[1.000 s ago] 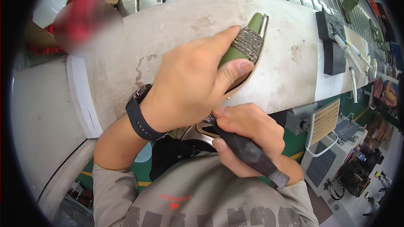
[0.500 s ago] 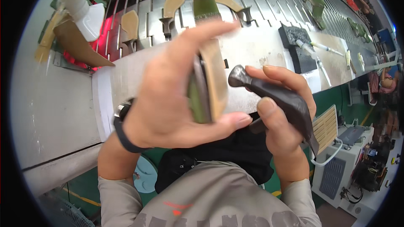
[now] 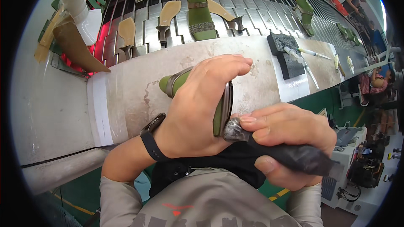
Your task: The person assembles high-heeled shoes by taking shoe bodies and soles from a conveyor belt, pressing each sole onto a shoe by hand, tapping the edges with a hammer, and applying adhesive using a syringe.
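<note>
My left hand (image 3: 198, 107) is wrapped round a sandal on a green shoe last (image 3: 169, 85). A dark strap crosses the last near its toe, and a dark sole edge (image 3: 227, 105) faces right. Fingers and palm hide much of the sandal. Closed in my right hand (image 3: 299, 136) is a hammer (image 3: 236, 131) with a rounded, worn metal face and a dark body. I grip it around its head; its handle is hidden. The metal face is against or very close to the heel end of the sole; I cannot tell whether they touch.
Beyond the pale worktable (image 3: 134, 71) runs a slatted metal conveyor (image 3: 145, 38) carrying tan soles (image 3: 170, 12) and a strapped green last (image 3: 202, 12). A black block (image 3: 286, 52) with syringes (image 3: 309, 73) lies to the right. A white hose (image 3: 73, 0) and brown curved panel (image 3: 75, 44) stand left.
My left hand has turned the sandal, so its tan underside no longer faces the hammer. The right hand has rotated and brought the hammer's face down to the sole's edge.
</note>
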Action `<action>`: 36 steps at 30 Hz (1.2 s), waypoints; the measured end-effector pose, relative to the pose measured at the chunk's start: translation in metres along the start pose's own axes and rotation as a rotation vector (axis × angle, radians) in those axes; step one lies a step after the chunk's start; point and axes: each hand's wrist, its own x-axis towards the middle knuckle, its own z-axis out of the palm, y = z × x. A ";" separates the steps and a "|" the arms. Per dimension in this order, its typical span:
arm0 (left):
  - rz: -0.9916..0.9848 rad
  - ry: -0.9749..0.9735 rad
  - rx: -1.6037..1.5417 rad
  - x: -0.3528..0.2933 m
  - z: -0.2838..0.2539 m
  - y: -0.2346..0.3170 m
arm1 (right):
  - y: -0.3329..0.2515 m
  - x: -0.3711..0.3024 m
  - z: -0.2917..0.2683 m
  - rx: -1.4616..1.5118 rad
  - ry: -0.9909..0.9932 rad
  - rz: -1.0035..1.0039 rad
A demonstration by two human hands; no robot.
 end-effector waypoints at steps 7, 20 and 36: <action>0.037 -0.105 0.065 -0.008 -0.005 0.009 | -0.001 0.011 -0.002 0.001 0.106 0.098; 0.035 0.137 0.443 -0.102 0.022 -0.007 | 0.028 -0.042 0.050 0.377 0.094 0.423; -0.006 -0.097 0.799 -0.152 0.021 -0.036 | 0.110 -0.062 0.068 0.707 0.315 0.524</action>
